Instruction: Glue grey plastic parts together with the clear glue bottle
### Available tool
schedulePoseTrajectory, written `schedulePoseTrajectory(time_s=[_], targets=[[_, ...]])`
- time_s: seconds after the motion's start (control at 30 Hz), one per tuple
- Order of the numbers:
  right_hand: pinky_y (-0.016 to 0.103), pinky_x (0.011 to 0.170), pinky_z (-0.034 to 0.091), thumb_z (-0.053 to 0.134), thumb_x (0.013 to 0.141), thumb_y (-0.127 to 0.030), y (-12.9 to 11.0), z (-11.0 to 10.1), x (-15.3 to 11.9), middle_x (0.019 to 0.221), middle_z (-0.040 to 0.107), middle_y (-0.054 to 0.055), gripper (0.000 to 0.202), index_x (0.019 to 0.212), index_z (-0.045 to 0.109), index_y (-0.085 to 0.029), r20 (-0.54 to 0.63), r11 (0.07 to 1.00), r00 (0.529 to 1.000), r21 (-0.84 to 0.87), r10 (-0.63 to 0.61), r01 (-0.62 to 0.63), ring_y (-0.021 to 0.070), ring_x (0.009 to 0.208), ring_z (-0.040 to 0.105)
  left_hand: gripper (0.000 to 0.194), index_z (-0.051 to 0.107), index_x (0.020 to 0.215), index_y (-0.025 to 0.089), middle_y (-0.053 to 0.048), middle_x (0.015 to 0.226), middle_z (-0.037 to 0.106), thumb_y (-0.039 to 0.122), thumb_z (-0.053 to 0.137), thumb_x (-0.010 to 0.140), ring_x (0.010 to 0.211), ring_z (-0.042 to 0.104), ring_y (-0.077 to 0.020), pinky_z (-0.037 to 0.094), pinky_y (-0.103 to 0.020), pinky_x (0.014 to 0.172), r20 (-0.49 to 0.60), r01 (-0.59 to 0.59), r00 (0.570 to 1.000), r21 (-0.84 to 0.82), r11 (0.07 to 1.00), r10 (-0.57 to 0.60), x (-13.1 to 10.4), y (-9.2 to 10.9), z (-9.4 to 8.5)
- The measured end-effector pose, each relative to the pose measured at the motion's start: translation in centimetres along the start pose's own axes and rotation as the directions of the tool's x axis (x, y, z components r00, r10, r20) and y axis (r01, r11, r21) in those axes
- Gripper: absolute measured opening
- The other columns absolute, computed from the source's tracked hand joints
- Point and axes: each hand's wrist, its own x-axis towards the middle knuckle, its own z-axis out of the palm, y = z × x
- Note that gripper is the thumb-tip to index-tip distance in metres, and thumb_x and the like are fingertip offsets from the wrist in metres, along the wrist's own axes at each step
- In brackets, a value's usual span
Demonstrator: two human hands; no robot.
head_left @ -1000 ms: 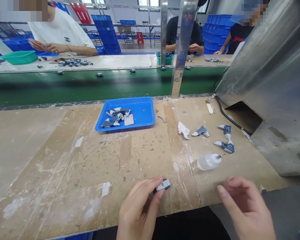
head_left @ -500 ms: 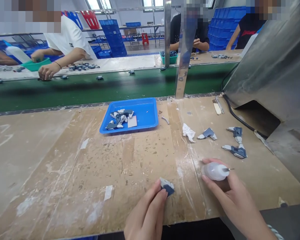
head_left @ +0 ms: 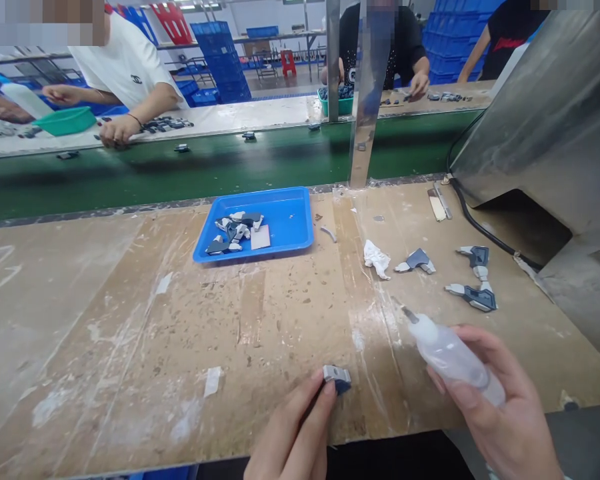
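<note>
**benchrat:** Grey-blue plastic piece (head_left: pixel 337 378) sits pinched at the fingertips of the left hand (head_left: pixel 295 437), low over the desk (head_left: pixel 130 320) near its front edge. Right hand (head_left: pixel 505 417) is wrapped around a clear squeeze bottle (head_left: pixel 450 357), nozzle aimed up-left, well apart from the piece.

**glue_guy:** Looks like the dispensing step to me. Next move calls for bringing that nozzle tip down to the piece. Blue tray (head_left: pixel 293 223) of parts sits further back.

Bright, even daylight is coming from the far windows, glaring softly off the slanted grey metal housing (head_left: pixel 540 113), while wide-angle distortion is bending the scuffed wooden workbench (head_left: pixel 130 333) edges and soft shadows are lying beneath things.
</note>
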Motion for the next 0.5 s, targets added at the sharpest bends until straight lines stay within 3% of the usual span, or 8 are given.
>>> schedulePoseTrajectory(time_s=[0.13, 0.27, 0.37, 0.5], targets=[[0.026, 0.054, 0.050, 0.083, 0.079, -0.047, -0.6, 0.8, 0.8, 0.073, 0.055, 0.000, 0.036, 0.108, 0.071, -0.030, 0.172, 0.907, 0.973, 0.366, 0.154, -0.209, 0.0128, 0.059, 0.048, 0.034, 0.078, 0.113, 0.020, -0.004, 0.117, 0.078, -0.003, 0.068, 0.090, 0.104, 0.075, -0.0159, 0.060, -0.022, 0.090, -0.014, -0.017, 1.000, -0.018, 1.000, 0.016, -0.5, -0.1, 0.2], [0.020, 0.057, 0.051, 0.087, 0.076, -0.047, -1.5, 3.2, 1.0, 0.082, 0.053, 0.000, 0.032, 0.098, 0.071, -0.030, 0.124, 0.811, 0.961, 0.515, 0.248, -0.276, 0.0112, 0.067, 0.048, 0.033, 0.079, 0.110, 0.018, -0.006, 0.111, 0.079, -0.004, 0.069, 0.088, 0.100, 0.075, -0.0169, 0.062, -0.023, 0.086, -0.025, -0.027, 0.999, -0.045, 0.999, 0.026, -0.4, -0.2, 0.2], [0.019, 0.059, 0.053, 0.084, 0.078, -0.052, -1.2, 4.3, 0.9, 0.086, 0.055, 0.001, 0.032, 0.094, 0.070, -0.028, 0.139, 0.834, 0.971, 0.498, 0.194, -0.238, 0.0118, 0.070, 0.052, 0.027, 0.079, 0.104, 0.017, -0.007, 0.105, 0.078, -0.003, 0.068, 0.089, 0.098, 0.075, -0.0173, 0.063, -0.024, 0.084, -0.018, -0.029, 0.999, -0.066, 0.997, 0.027, -0.5, 0.0, 0.2], [0.028, 0.065, 0.056, 0.082, 0.078, -0.056, 0.2, 3.9, 0.4, 0.099, 0.065, 0.006, 0.032, 0.098, 0.077, -0.031, 0.112, 0.916, 0.990, 0.401, -0.081, 0.030, 0.0213, 0.087, 0.062, 0.025, 0.079, 0.101, 0.018, -0.008, 0.106, 0.076, 0.001, 0.063, 0.095, 0.097, 0.075, -0.0169, 0.065, -0.025, 0.084, -0.040, -0.026, 0.999, -0.046, 0.999, 0.024, -0.9, 0.3, 0.3]])
